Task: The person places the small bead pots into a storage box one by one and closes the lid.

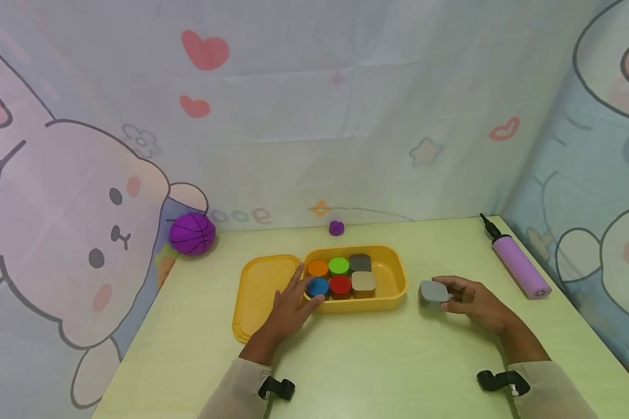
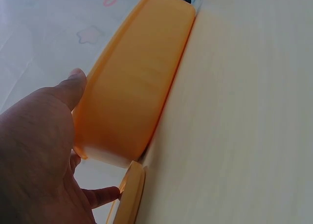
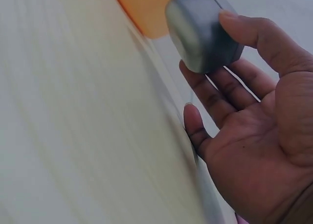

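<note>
A yellow box [image 1: 390, 279] holds several small lidded jars, with round orange [image 1: 318, 268], green [image 1: 339, 266], blue [image 1: 318, 287] and red [image 1: 340, 285] lids, plus squarish dark grey [image 1: 360, 262] and beige [image 1: 363, 283] ones. My left hand [image 1: 288, 311] rests at its left end, fingers spread and mostly straight; the thumb touches the near rim, and another finger touches the flat yellow lid [image 2: 128, 194]. To the right of the box, my right hand [image 1: 474, 302] holds a grey squarish jar [image 3: 200, 33] between thumb and fingertips, its side facing the wrist camera.
The yellow lid [image 1: 262, 291] lies left of the box. Behind stand a purple ball [image 1: 192, 234] and a small purple object [image 1: 336, 227] whose kind is unclear. A purple hand pump [image 1: 521, 266] lies near the table's right edge. A printed cloth [image 1: 293, 163] hangs behind the table.
</note>
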Demonstrator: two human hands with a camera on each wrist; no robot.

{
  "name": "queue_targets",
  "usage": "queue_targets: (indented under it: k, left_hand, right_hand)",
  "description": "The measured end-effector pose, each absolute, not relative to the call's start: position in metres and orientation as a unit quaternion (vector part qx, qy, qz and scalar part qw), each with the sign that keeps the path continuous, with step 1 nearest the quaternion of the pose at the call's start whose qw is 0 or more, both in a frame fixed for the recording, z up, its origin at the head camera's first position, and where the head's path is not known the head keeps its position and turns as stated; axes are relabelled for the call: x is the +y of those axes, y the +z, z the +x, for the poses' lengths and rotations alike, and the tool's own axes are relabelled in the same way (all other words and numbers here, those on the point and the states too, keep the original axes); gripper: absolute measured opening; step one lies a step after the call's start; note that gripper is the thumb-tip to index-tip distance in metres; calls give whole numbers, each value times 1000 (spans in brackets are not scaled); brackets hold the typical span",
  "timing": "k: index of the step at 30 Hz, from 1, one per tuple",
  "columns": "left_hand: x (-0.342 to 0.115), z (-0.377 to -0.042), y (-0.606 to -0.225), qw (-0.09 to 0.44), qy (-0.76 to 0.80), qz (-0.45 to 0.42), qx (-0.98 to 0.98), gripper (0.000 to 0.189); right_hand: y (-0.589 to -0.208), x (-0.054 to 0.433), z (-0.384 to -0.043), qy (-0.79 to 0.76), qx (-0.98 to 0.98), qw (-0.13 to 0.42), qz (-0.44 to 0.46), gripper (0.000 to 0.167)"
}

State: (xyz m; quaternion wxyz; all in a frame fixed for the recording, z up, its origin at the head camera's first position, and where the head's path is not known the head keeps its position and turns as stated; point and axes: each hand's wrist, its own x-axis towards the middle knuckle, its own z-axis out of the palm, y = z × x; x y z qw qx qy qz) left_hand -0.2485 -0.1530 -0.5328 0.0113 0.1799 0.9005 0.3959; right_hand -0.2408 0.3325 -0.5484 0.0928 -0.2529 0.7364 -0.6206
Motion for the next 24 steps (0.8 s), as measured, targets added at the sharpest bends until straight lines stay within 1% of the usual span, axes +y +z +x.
queue_targets:
  k: [10, 17, 24]
  left_hand:
    - [-152, -244, -530, 18, 396, 179, 900, 67]
    - [-150, -244, -530, 20, 392, 179, 902, 67]
    - [-152, -246, -530, 12, 391, 181, 903, 67]
  right_hand:
    - [-542, 327, -240, -677, 700, 35, -223, 46]
    - [-531, 321, -250, -705, 668, 43, -233, 44]
    - [-517, 299, -265, -699, 677, 46, -224, 44]
